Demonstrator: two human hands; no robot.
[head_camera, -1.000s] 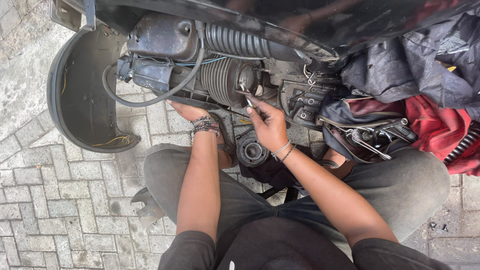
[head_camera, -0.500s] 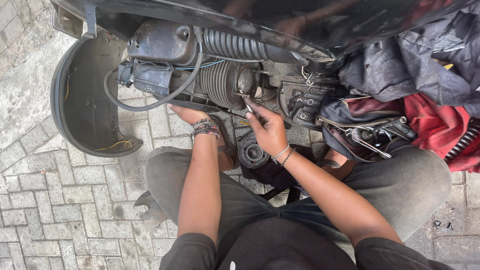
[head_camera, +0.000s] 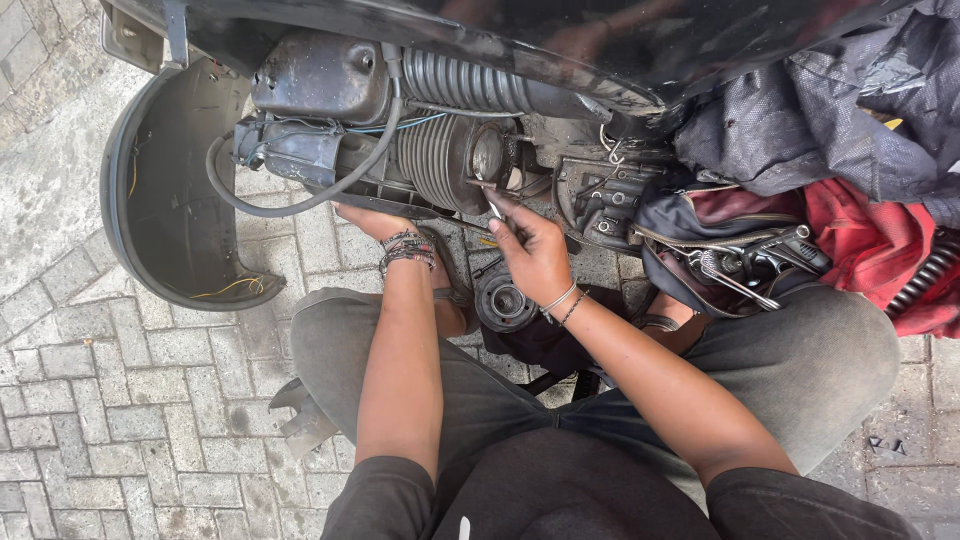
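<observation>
I sit on brick paving in front of a scooter's exposed engine (head_camera: 440, 150), with its ribbed cylinder and a black hose. My right hand (head_camera: 530, 250) is closed around a thin metal tool (head_camera: 490, 205) whose tip touches the engine beside the cylinder. My left hand (head_camera: 370, 220) reaches under the engine's lower edge; its fingers are hidden there. Beaded bands sit on my left wrist, thin bangles on my right.
A detached black side cover (head_camera: 170, 200) lies at left on the paving. A round metal part (head_camera: 505, 300) rests between my knees. An open tool bag (head_camera: 740, 260) with wrenches sits at right, under dark and red cloths (head_camera: 860, 230).
My right hand has shifted slightly along the engine with the tool. The view has moved a little; my left hand stays under the engine.
</observation>
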